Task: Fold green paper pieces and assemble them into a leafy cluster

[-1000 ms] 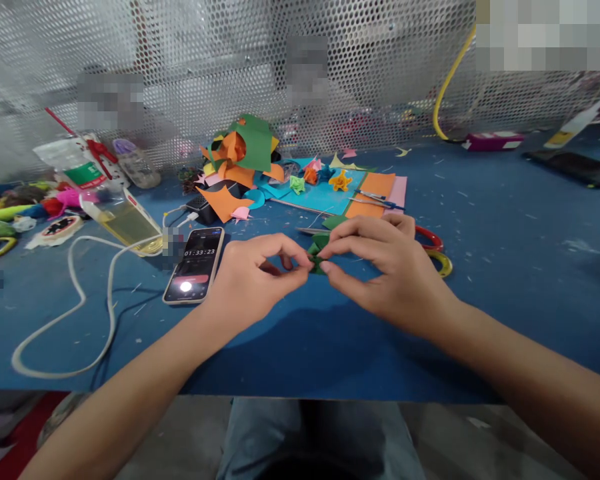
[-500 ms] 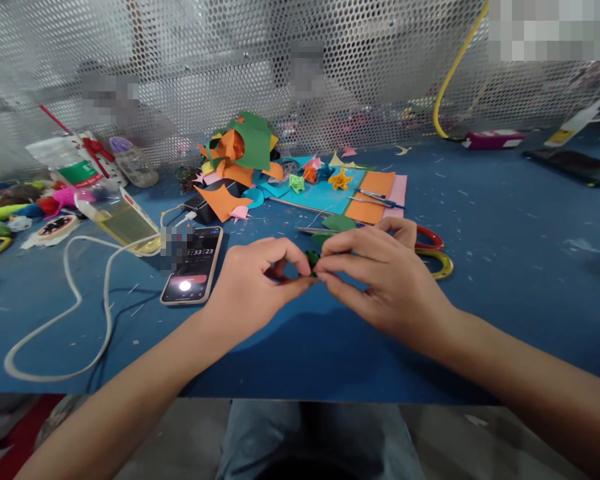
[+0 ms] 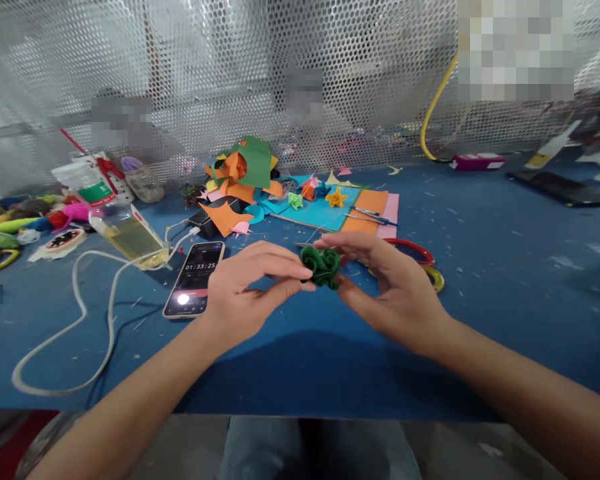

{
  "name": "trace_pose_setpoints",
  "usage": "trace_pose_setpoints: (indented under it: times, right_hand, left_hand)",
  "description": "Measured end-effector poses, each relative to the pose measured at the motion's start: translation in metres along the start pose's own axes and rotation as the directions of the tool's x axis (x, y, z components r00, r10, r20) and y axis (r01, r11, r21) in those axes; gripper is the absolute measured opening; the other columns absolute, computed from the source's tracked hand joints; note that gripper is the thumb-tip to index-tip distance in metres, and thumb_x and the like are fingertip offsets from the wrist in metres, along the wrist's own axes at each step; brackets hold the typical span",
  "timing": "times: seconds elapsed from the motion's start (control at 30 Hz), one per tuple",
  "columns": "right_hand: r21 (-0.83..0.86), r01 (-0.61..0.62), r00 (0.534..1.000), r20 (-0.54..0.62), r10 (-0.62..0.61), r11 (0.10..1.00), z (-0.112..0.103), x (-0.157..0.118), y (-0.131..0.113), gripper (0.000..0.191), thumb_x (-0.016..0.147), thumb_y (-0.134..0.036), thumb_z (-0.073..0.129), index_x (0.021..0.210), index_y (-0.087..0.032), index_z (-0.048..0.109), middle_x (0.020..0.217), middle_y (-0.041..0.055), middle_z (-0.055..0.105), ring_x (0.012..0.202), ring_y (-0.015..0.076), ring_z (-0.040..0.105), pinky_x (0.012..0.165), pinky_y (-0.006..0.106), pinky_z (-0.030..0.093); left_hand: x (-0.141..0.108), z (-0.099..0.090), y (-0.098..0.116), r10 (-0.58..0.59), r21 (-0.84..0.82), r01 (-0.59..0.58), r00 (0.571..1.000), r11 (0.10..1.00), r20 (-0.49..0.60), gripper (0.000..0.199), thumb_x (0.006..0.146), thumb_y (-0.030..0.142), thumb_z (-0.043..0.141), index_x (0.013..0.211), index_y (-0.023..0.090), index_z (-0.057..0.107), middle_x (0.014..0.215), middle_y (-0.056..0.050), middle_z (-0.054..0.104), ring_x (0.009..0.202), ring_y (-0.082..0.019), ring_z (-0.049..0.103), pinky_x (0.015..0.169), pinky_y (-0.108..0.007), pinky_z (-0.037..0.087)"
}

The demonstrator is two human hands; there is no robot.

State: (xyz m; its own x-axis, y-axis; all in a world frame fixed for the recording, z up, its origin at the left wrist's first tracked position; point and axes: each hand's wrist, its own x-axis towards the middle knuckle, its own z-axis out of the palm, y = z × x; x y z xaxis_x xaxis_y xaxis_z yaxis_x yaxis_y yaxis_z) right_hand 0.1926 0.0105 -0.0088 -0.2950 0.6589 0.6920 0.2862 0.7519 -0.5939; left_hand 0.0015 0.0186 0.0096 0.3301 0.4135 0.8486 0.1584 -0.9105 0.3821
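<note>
A dark green paper rose (image 3: 321,267) with curled petals is held above the blue table. Thumb and fingers of my left hand (image 3: 253,283) pinch its left edge. My right hand (image 3: 395,287) curves around the right side, its thumb at the lower right and its fingertips at the upper back, gripping loosely. Behind that hand lie scissors with red (image 3: 414,247) and yellow handles, partly covered. Small folded paper flowers, among them a yellow-orange one (image 3: 337,197) and a light green one (image 3: 295,201), rest on blue paper (image 3: 310,215).
A lit phone (image 3: 193,280) and white cable (image 3: 83,293) lie at left, beside a tilted bottle of yellowish liquid (image 3: 135,237). Orange and green paper scraps (image 3: 257,163) pile up at the back before a perforated metal screen (image 3: 220,60). A dark tablet-like object (image 3: 563,187) is far right.
My right fingers have spread and drawn back from their close pinch, exposing the green rose. My left hand keeps its pinch. The camera view has tipped slightly, lowering the table in frame.
</note>
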Motion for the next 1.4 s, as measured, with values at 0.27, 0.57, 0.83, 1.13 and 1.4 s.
trace_pose_setpoints:
  times: [0.27, 0.57, 0.83, 1.13, 1.4]
  right_hand:
    - [-0.042, 0.089, 0.995, -0.040, -0.091, 0.995, -0.0007, 0.0042, 0.0015, 0.035, 0.075, -0.007, 0.057, 0.103, -0.029, 0.056, 0.102, -0.0001, 0.064, 0.096, 0.0160, 0.060, 0.076, 0.029, 0.053]
    - [-0.143, 0.094, 0.988, -0.110, -0.111, 0.985, -0.0005, 0.0041, 0.0030, 0.024, 0.073, -0.010, 0.062, 0.091, -0.025, 0.058, 0.095, 0.0019, 0.065, 0.087, 0.0181, 0.062, 0.071, 0.031, 0.054]
    - [-0.156, 0.117, 0.993, -0.010, -0.120, 0.981, -0.0022, 0.0050, 0.0019, 0.023, 0.075, -0.007, 0.058, 0.089, -0.024, 0.055, 0.092, 0.0010, 0.066, 0.082, 0.0155, 0.063, 0.067, 0.029, 0.053]
    - [-0.171, 0.140, 0.987, 0.098, -0.124, 0.975, -0.0037, 0.0073, 0.0024, 0.019, 0.077, -0.011, 0.058, 0.093, -0.022, 0.059, 0.089, 0.0020, 0.069, 0.083, 0.0148, 0.064, 0.070, 0.027, 0.053]
    - [-0.149, 0.082, 0.989, 0.135, -0.062, 0.985, -0.0036, 0.0064, -0.0034, 0.023, 0.076, -0.013, 0.057, 0.098, -0.022, 0.060, 0.092, 0.0010, 0.069, 0.074, 0.0125, 0.064, 0.065, 0.025, 0.054]
  left_hand:
    - [-0.0052, -0.0002, -0.0008, -0.076, -0.004, 0.076, 0.997, 0.997, -0.016, 0.028, 0.068, 0.001, 0.069, 0.089, 0.018, 0.066, 0.083, -0.003, 0.070, 0.078, -0.012, 0.065, 0.062, -0.019, 0.055]
    - [-0.0060, 0.0004, -0.0021, -0.160, -0.004, 0.160, 0.984, 0.987, -0.074, 0.022, 0.074, 0.003, 0.063, 0.088, 0.020, 0.066, 0.088, -0.002, 0.070, 0.081, -0.013, 0.066, 0.054, -0.017, 0.055]
    - [-0.0029, -0.0034, -0.0052, -0.401, -0.022, 0.401, 0.915, 0.916, -0.037, 0.012, 0.078, 0.019, 0.064, 0.090, 0.019, 0.067, 0.087, -0.003, 0.070, 0.077, -0.013, 0.066, 0.054, -0.017, 0.056]
    - [0.0006, -0.0079, -0.0045, -0.396, 0.014, 0.404, 0.891, 0.915, 0.222, 0.020, 0.072, 0.023, 0.071, 0.091, 0.019, 0.066, 0.085, -0.005, 0.070, 0.077, -0.014, 0.066, 0.058, -0.019, 0.055]
    - [-0.0018, -0.0057, -0.0032, -0.245, 0.038, 0.242, 0.956, 0.969, 0.162, 0.012, 0.072, 0.012, 0.066, 0.083, 0.015, 0.065, 0.076, -0.004, 0.068, 0.066, -0.011, 0.062, 0.058, -0.021, 0.057]
